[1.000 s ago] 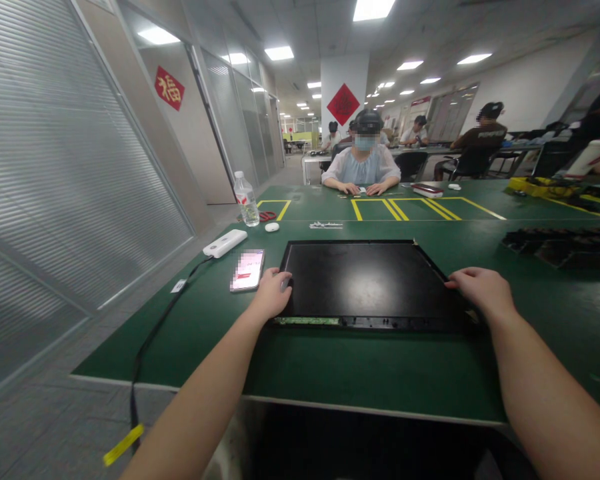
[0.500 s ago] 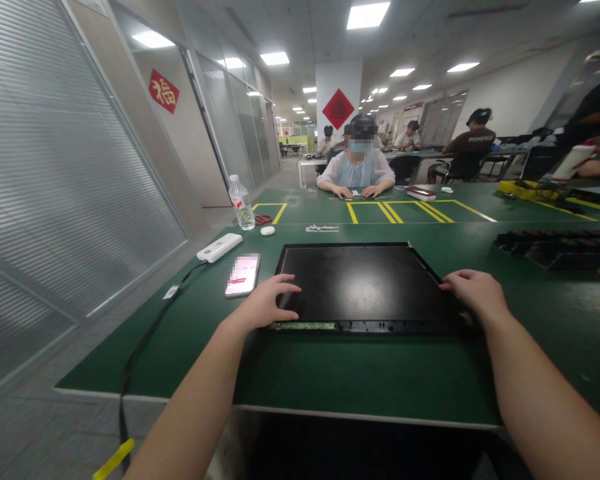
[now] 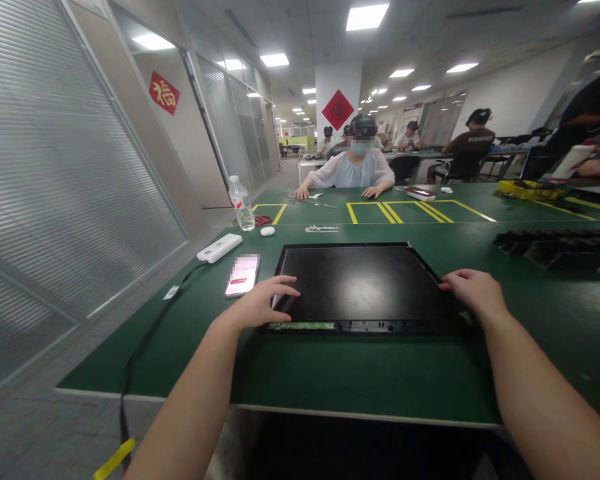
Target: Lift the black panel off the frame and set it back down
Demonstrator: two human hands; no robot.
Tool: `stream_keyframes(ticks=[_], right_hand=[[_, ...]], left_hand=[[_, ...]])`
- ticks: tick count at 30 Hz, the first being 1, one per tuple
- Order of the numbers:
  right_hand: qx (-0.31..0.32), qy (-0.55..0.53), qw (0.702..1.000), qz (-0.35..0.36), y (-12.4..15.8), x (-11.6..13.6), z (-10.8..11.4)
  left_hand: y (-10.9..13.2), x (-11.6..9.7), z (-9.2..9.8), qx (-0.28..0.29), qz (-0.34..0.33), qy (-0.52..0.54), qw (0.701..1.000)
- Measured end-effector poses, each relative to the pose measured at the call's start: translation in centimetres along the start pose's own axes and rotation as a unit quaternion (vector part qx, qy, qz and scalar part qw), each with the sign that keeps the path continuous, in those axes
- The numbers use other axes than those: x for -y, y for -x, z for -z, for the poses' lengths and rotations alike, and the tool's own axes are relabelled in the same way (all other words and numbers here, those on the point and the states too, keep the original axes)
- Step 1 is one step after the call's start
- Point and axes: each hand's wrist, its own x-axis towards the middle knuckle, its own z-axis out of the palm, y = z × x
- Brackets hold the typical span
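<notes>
A black flat display panel [image 3: 360, 280] lies flat on the green table, with a thin green circuit strip [image 3: 303, 326] along its near edge. At the panel's left side is my left hand [image 3: 260, 303], fingers stretched and apart, reaching over the border with thumb and fingertips above or on the screen. My right hand [image 3: 475, 293] is curled at the right border, thumb and fingers closed on the frame's edge. Its lower fingers are partly hidden.
Left of the panel are a phone [image 3: 243, 275], a white power bank [image 3: 219, 248] with a black cable, a small white case [image 3: 267, 231] and a water bottle [image 3: 241, 203]. Black parts [image 3: 555, 247] lie right. A person [image 3: 355, 163] sits opposite.
Both my hands and the panel stay nearly in place; my left hand shifts very slightly left. The person opposite has moved one hand toward the left of the picture.
</notes>
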Motion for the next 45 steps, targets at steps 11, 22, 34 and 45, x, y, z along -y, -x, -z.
stream_keyframes(ticks=[11,22,34,45], right_hand=[[-0.030,0.030,0.999,0.024,-1.0,-0.8,-0.8],[-0.030,0.021,0.999,0.036,-0.8,-0.7,-0.6],[-0.031,-0.007,0.999,0.008,0.4,0.4,0.2],[-0.016,0.014,0.998,0.056,-1.9,-1.8,-1.8]], left_hand=[[0.1,-0.3,-0.1,0.004,-0.005,0.008,1.000],[0.0,0.0,-0.2,0.009,-0.003,0.006,1.000],[-0.8,0.5,-1.0,-0.138,0.133,-0.048,0.980],[-1.3,1.3,-1.7,-0.137,0.242,-0.089,0.956]])
